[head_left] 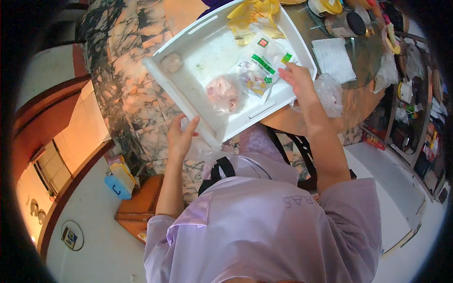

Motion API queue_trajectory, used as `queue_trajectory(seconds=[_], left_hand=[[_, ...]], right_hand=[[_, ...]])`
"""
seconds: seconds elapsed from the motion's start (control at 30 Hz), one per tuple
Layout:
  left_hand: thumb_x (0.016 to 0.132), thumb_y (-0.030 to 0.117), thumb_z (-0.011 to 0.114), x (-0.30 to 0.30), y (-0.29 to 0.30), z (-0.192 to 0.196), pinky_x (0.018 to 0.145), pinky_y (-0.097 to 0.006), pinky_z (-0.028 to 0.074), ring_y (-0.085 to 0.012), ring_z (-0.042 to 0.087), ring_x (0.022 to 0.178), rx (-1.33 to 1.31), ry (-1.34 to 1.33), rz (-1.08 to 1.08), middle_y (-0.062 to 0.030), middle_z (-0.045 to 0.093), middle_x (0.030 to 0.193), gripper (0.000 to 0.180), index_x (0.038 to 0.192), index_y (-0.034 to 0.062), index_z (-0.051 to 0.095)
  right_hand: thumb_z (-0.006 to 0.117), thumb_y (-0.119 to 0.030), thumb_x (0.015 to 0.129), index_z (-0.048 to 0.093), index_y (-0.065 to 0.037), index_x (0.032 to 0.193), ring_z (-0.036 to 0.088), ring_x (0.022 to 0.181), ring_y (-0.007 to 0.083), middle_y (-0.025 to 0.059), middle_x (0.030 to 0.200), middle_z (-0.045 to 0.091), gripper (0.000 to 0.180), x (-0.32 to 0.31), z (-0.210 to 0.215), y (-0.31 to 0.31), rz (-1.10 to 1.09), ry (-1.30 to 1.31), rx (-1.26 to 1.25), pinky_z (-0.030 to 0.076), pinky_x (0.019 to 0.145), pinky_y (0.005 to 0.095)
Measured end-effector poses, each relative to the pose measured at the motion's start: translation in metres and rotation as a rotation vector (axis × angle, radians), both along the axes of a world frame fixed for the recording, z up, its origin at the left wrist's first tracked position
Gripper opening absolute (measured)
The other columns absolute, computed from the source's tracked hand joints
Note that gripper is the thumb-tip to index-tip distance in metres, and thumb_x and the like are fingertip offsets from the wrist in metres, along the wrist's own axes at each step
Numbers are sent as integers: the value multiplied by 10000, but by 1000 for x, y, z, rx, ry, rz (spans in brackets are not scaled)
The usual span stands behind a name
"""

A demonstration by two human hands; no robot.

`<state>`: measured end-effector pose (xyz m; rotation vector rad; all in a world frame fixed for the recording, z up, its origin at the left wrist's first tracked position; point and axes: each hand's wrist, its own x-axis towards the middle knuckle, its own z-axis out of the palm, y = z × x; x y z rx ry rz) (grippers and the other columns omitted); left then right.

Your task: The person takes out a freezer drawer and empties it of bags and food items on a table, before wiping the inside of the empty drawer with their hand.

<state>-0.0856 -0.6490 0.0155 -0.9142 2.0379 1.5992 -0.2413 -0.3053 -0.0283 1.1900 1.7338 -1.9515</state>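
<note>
A white drawer (pixel 184 43) with a clear front panel rests tilted partly over the round table. My left hand (pixel 180 137) is beside the clear panel, thumb and fingers apart, the thumb close to its edge. Over the drawer's right side, my right hand (pixel 298 81) has its fingers closed at the edge of a white and green plastic packet (pixel 262 60); the packet has a see-through lower part with pale, mixed-colour pieces. Left of it lies a clear bag of pale pink food, looking like raw meat (pixel 223 92). A smaller wrapped lump (pixel 171 62) sits near the front panel.
A crumpled yellow bag (pixel 252 21) lies at the drawer's far end. On the round table (pixel 363 104) are a clear plastic bag (pixel 329 94), white paper (pixel 334 59) and a dark-lidded jar (pixel 346 24). Cluttered shelves (pixel 410 108) stand at right; a wooden cabinet (pixel 141 200) is at left.
</note>
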Motion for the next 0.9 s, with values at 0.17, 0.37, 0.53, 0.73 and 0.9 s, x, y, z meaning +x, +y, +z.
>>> queue_trajectory(seconds=[0.17, 0.37, 0.53, 0.73, 0.9], left_hand=[[809, 341, 726, -1, 2, 7, 616, -262, 518, -167, 636, 704, 14, -15, 7, -164, 610, 1072, 575, 1174, -65, 544], [812, 345, 724, -1, 6, 8, 605, -265, 522, -170, 638, 717, 1, -26, -17, -162, 624, 1037, 568, 1161, -66, 545], [828, 366, 692, 0, 10, 7, 631, -269, 509, -167, 626, 703, -3, -12, -18, -135, 634, 1007, 526, 1156, -23, 561], [825, 371, 694, -4, 5, 7, 638, -273, 511, -170, 631, 722, -19, -39, -64, -134, 637, 1006, 538, 1144, -40, 558], [792, 391, 730, -3, 2, 5, 623, -271, 503, -175, 668, 671, -19, -43, -71, -178, 640, 1047, 597, 1161, -44, 552]], right_hand=[[716, -185, 789, 548, 0, 909, 627, 698, 219, 63, 801, 565, 277, -8, -14, -18, -45, 5, 144, 464, 578, 274], [805, -177, 703, 588, 5, 807, 519, 495, 153, 70, 703, 588, 302, -18, -14, -16, 14, -21, 242, 364, 416, 277], [805, -193, 713, 631, -6, 846, 563, 610, 149, 60, 759, 634, 289, -11, 4, -27, 127, 17, 389, 420, 526, 300], [708, -191, 827, 662, -34, 1016, 628, 781, 149, 54, 939, 677, 249, 6, 37, -30, 164, 126, 176, 472, 666, 308], [692, -178, 847, 649, -20, 1044, 643, 835, 154, 71, 970, 677, 256, 13, 37, -15, 94, 263, 17, 500, 719, 311]])
